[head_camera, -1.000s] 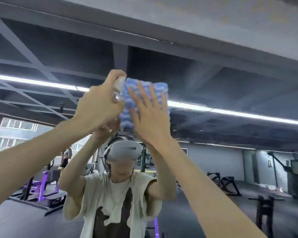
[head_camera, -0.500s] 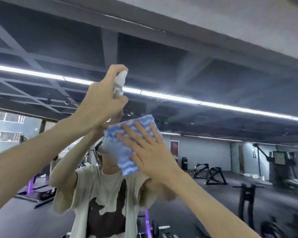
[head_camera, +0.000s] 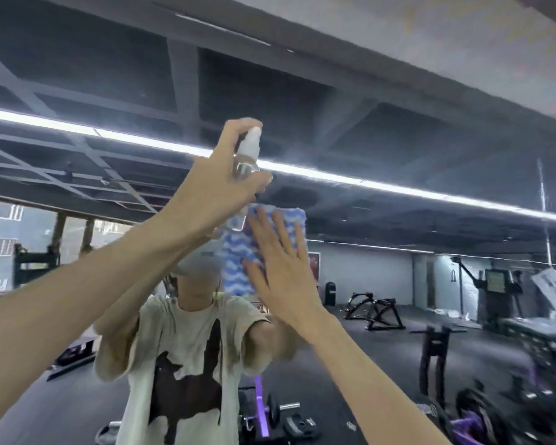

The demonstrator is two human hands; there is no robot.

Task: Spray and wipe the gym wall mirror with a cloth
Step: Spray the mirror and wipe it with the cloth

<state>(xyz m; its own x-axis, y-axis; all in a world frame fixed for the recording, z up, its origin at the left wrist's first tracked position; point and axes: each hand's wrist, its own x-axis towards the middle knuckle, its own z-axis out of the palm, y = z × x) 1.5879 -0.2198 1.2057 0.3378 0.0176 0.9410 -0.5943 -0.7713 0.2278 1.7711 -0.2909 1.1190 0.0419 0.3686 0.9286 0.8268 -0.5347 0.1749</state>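
1. My left hand (head_camera: 212, 187) is clenched round the small spray bottle (head_camera: 246, 162). The fingers are curled on the clear body and the forefinger lies on top of the white head. I hold it high, I judge, so that the mist lands on the upper part of the glass.
2. My right hand (head_camera: 283, 271) is flat, with the fingers straight and spread, and it pinches nothing. Its palm presses the blue-and-white cloth (head_camera: 235, 255) against the mirror (head_camera: 398, 139). I think a flat palm is chosen because it gives wide and even pressure for wiping.
3. The cloth is just under the bottle, about at the height of the head in the reflection. The bottom of the bottle overlaps the top left corner of the cloth in the view, and I cannot tell if they touch.
4. The mirror fills almost the whole view. It shows the reflected person (head_camera: 187, 364) in a pale T-shirt with both arms raised. I cannot make out drops or streaks on the glass, because the picture is too soft.
5. The room appears only as a reflection. There is a dark ceiling with beams, a long light strip (head_camera: 398, 187), a grey floor and black gym machines (head_camera: 374, 313), with windows (head_camera: 0, 239) at the left.
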